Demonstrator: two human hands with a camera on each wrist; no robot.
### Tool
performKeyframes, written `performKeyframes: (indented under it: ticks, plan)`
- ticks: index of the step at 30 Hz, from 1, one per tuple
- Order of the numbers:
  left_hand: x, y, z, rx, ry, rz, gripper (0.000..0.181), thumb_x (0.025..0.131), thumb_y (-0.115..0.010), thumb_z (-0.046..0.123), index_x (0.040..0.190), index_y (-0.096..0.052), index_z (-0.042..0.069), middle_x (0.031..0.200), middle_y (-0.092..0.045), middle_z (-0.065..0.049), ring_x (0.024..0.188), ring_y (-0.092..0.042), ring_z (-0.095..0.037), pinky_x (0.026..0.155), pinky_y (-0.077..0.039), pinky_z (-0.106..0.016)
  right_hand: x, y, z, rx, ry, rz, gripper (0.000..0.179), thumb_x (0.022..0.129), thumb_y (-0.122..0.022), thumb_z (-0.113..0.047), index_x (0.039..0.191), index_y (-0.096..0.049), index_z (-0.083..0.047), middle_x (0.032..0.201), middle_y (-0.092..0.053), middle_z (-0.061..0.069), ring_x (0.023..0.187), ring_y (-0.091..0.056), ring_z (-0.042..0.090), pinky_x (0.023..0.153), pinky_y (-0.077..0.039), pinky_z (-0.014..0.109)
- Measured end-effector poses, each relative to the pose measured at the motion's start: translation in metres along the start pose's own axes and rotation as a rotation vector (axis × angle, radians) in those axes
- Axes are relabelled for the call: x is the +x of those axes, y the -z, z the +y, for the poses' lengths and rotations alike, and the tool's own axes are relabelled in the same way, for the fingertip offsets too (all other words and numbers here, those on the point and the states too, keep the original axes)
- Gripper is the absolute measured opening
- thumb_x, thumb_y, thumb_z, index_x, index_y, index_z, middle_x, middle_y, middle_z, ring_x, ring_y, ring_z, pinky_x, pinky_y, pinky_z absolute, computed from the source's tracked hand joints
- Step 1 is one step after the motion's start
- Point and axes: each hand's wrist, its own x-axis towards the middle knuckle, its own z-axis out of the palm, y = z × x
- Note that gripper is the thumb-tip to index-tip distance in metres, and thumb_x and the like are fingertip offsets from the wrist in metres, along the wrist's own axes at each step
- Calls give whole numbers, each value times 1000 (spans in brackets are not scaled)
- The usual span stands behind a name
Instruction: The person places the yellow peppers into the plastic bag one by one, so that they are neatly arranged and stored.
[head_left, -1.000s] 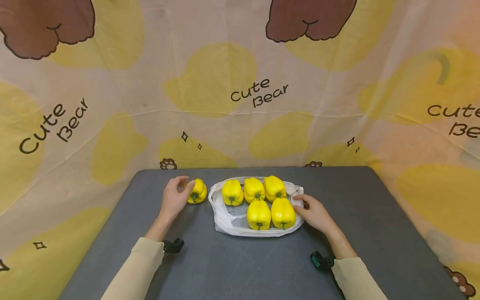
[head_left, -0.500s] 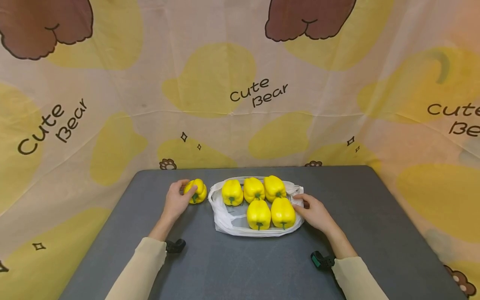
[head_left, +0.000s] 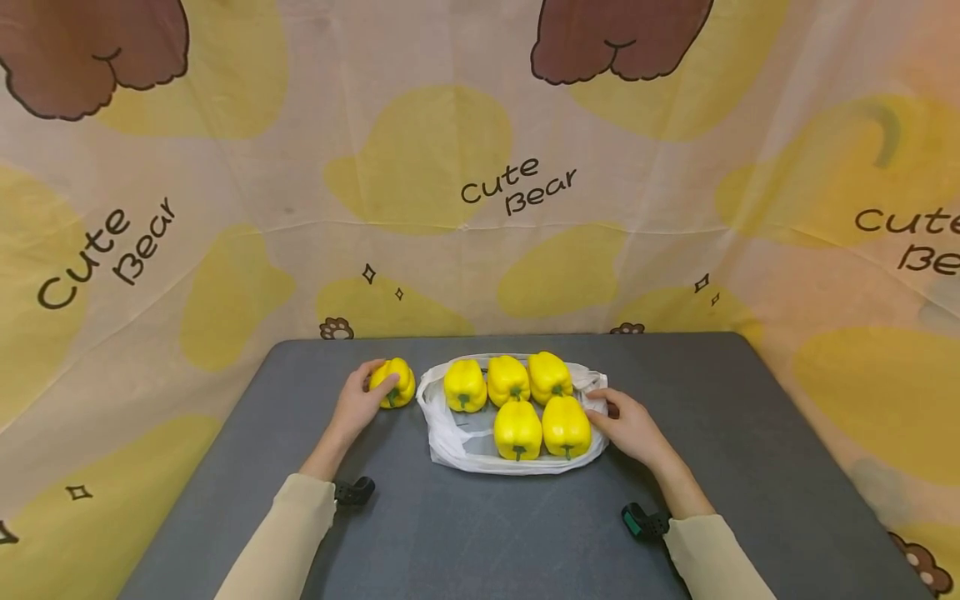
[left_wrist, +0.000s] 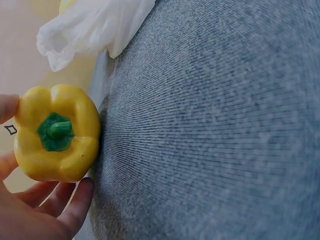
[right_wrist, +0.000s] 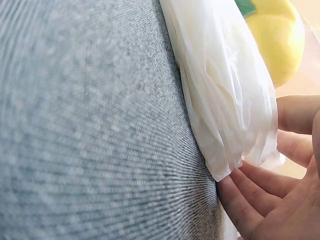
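Note:
My left hand [head_left: 356,402] grips a yellow bell pepper [head_left: 400,387] on the table, just left of a white plastic bag [head_left: 447,435]. Seen from the left wrist, thumb and fingers curl about the sides of this pepper [left_wrist: 82,157], its green stem facing the camera. The bag lies spread with its mouth rolled wide, and several more yellow bell peppers [head_left: 517,429] sit inside in two rows. At the bag's right end, my right hand [head_left: 633,429] pinches the edge; the right wrist view has the thumb and fingers around the gathered white plastic [right_wrist: 225,100].
The dark grey table [head_left: 480,533] extends in front of the bag and to both sides. A printed cloth [head_left: 420,167] with bear drawings and lettering hangs behind its far edge. Each wrist wears a black camera band [head_left: 354,492].
My left hand has moved right and closed around the lone bell pepper, which has barely shifted. The right hand and the bag have stayed put.

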Motion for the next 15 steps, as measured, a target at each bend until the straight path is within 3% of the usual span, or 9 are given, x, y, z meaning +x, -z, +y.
performKeyframes:
  ticks: [6,15]
  plan:
    - [-2,-1,1,-26,39,-23,69,98,-66,47,151,-44,8,151,-45,-18,130,-47,-36,108,-39,-54,0,0,-1,-7,7,0,41,98,-68,-23,132,-63,-2,129,-63,20,105,-59,31,92,-51,49]
    - [-5,-2,2,-38,32,43,59,96,-69,37,145,-52,8,143,-53,-17,122,-52,-34,100,-44,-47,-1,1,-3,-5,8,2,40,98,-67,-22,132,-63,-1,127,-63,20,102,-58,30,89,-51,46]
